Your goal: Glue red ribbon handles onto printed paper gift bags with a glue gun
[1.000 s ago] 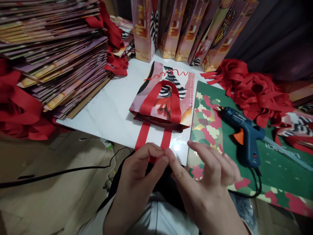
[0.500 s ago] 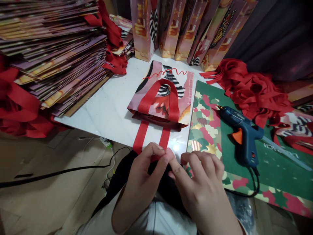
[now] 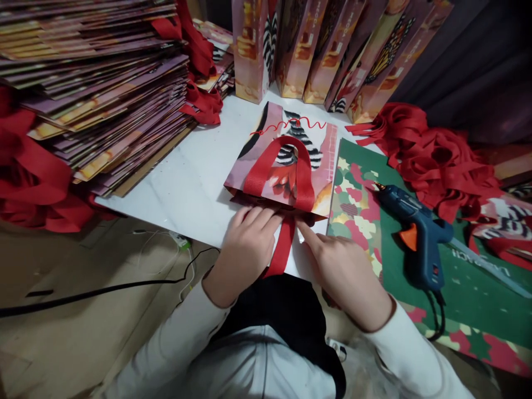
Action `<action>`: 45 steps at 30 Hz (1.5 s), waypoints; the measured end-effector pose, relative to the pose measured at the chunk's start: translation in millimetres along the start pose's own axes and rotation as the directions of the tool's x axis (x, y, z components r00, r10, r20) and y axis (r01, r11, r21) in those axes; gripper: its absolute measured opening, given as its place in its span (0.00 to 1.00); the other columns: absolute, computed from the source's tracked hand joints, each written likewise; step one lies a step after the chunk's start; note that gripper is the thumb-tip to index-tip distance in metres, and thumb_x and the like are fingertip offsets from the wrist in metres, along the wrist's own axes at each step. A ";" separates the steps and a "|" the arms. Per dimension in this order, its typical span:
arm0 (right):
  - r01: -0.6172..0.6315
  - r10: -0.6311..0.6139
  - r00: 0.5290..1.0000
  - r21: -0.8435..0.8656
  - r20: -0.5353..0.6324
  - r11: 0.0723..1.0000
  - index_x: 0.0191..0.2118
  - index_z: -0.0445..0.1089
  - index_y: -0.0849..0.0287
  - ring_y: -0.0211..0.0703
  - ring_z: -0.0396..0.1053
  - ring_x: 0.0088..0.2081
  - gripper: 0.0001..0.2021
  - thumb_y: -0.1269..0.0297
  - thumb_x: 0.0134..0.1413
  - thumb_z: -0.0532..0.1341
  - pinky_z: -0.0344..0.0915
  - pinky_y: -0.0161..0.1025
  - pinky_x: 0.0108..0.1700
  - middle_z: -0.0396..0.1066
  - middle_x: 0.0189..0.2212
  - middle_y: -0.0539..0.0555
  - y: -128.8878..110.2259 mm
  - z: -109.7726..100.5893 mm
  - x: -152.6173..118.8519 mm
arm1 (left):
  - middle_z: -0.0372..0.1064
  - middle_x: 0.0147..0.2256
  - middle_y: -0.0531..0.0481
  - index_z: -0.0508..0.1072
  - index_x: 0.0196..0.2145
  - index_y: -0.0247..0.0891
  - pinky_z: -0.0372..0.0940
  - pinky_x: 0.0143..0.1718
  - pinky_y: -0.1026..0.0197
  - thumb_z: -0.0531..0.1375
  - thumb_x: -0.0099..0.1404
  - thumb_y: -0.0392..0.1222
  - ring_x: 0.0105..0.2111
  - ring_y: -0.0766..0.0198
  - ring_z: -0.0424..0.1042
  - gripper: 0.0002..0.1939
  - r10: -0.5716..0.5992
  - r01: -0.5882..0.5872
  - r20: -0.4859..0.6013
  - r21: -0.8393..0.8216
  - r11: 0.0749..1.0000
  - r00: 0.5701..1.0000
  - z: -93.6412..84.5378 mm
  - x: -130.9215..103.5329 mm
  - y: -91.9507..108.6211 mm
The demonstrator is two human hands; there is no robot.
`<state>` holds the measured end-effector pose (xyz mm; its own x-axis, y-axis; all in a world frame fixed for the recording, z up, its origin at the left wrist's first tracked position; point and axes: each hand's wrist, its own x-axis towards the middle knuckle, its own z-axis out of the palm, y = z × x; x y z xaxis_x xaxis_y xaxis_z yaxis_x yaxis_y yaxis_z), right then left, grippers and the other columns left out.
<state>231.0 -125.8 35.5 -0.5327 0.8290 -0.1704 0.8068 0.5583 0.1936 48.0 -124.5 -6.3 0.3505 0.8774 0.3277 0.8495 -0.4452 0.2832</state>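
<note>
A pink paper bag with a zebra-stripe print and a red script line lies flat on the white table, its mouth towards me. One red ribbon handle loops over its upper face. Below the mouth another red ribbon hangs down over the table edge, between my hands. My left hand lies at the bag's mouth, fingers stretched out together, their tips partly hidden under the rim. My right hand reaches the same rim with its index finger extended beside the ribbon; its other fingers are curled under and partly hidden.
A blue glue gun with an orange trigger rests on a green patterned board at right. Behind it are piled red ribbons. Flat bags are stacked at left; several upright bags stand behind. A black cable crosses at lower left.
Both hands have moved forward from the table's front edge, where their fingertips met, to the bag's mouth. My left hand now covers part of the hanging ribbon.
</note>
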 end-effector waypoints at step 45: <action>0.132 -0.146 0.987 -0.168 -0.073 0.977 0.62 0.61 0.60 0.44 0.66 0.21 0.32 0.79 0.48 0.55 0.53 0.41 0.24 0.69 0.23 0.52 -6.0 4.7 11.4 | 0.72 0.52 0.42 0.67 0.54 0.31 0.52 0.58 0.48 0.50 0.65 0.29 0.53 0.54 0.68 0.21 0.148 -0.139 0.116 -0.081 0.987 0.982 -5.2 -7.2 -29.6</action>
<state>221.3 -119.8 27.9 -0.6620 0.7389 -0.1258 0.6750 0.6607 0.3285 18.3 -118.5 -12.4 0.5155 0.8167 0.2592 0.7576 -0.5758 0.3074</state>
